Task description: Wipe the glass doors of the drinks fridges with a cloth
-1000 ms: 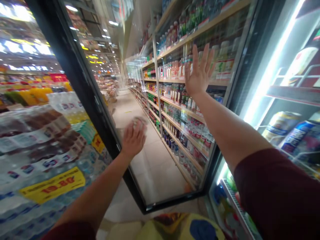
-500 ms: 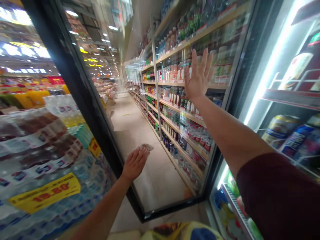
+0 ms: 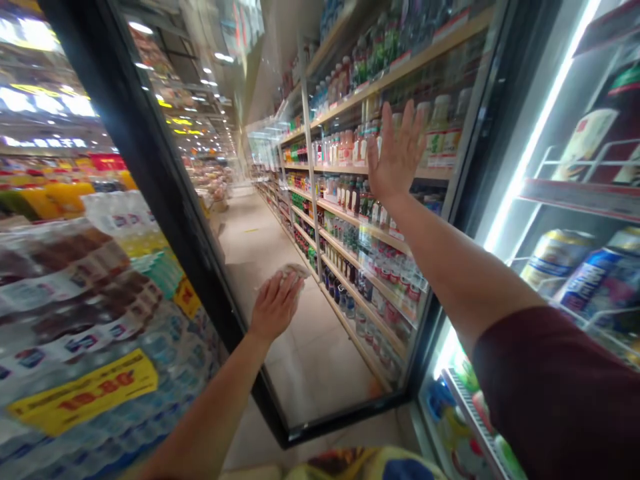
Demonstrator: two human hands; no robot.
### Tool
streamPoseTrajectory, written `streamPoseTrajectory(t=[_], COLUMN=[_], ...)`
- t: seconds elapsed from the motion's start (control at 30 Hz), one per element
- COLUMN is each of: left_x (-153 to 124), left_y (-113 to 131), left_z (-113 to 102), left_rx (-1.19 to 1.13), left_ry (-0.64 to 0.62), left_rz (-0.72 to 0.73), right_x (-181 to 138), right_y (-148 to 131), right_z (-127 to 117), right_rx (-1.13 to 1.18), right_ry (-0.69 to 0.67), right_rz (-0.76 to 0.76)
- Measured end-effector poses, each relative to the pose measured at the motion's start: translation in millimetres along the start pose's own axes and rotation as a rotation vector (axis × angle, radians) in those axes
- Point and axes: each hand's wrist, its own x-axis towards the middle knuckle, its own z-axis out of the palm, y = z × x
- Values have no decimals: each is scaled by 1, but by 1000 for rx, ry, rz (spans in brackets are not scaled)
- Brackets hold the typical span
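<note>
My left hand [image 3: 274, 308] lies with fingers flat on the pane of an open glass fridge door [image 3: 310, 360] and presses a pale crumpled cloth [image 3: 295, 271] against it. Only the cloth's edge shows past my fingertips. My right hand [image 3: 397, 157] is higher on the same pane, near the hinge side. Its palm is flat on the glass, its fingers are spread, and it holds nothing. Both arms wear dark red sleeves.
The door's black frame [image 3: 150, 167] runs diagonally on the left. The lit fridge interior on the right holds cans [image 3: 575, 260] on wire shelves. Wrapped bottle packs [image 3: 75, 313] with a yellow price tag [image 3: 85, 393] stand at left. Drink shelves [image 3: 360, 267] and an aisle show through the glass.
My left hand slid the cloth down the glass, then back up a little and slightly right. My right hand stayed flat on the pane.
</note>
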Motion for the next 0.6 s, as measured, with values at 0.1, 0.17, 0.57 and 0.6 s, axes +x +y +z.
streamPoseTrajectory(t=[0.1,0.17,0.57,0.6], left_x=[27,59,108,109], left_y=[-12,-21,-20,-22], left_z=[-19,-39,-66,-65], left_rx=[13,22,45,38], left_ry=[69,158,480,476], left_rz=[-79,-172,-135,-145], right_x=[-1,-2,1,-2], right_y=[-2,-3,9,13], right_z=[-3,-5,-4,-3], right_rx=[7,14,46,59], right_ry=[-14,-12,-42,-61], right_rz=[7,8,-64,-93])
